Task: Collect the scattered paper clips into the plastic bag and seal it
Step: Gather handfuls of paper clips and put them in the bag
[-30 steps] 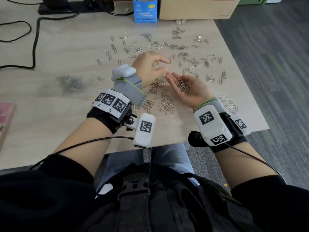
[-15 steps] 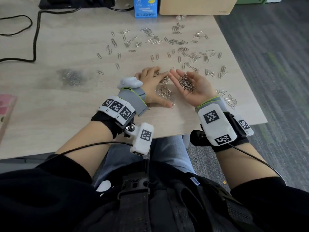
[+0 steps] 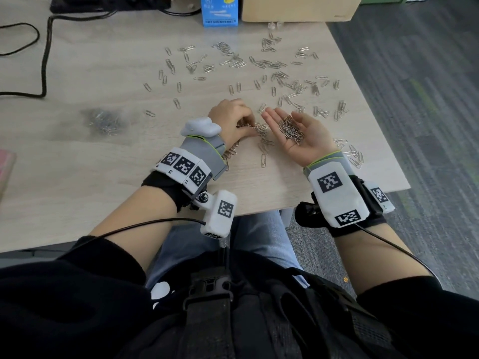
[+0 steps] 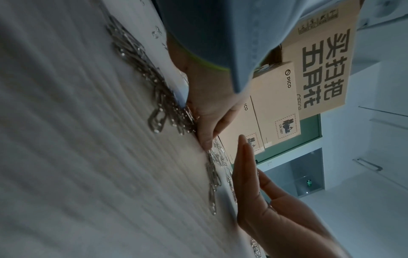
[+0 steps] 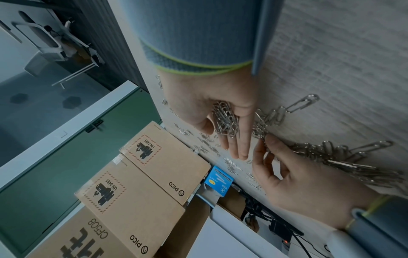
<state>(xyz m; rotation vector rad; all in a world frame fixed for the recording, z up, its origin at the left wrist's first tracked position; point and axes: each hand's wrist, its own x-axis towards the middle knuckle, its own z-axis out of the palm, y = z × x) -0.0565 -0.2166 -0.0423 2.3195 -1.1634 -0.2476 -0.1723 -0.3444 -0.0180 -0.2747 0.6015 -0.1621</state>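
Left of the cupped right hand (image 3: 302,133), the bag (image 3: 103,121) lies well apart on the table (image 3: 77,161), some clips already inside; nearer, the left hand (image 3: 233,120) curls its fingers on a clump of clips (image 3: 260,128); the right palm lies flat and wide, carrying a heap (image 3: 290,129); best pinch several together and drop them mid-palm, keeping it level so none slide off

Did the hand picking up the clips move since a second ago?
Yes. The left hand came back toward the person, away from the blue box, down onto the pile of paper clips beside the right hand.
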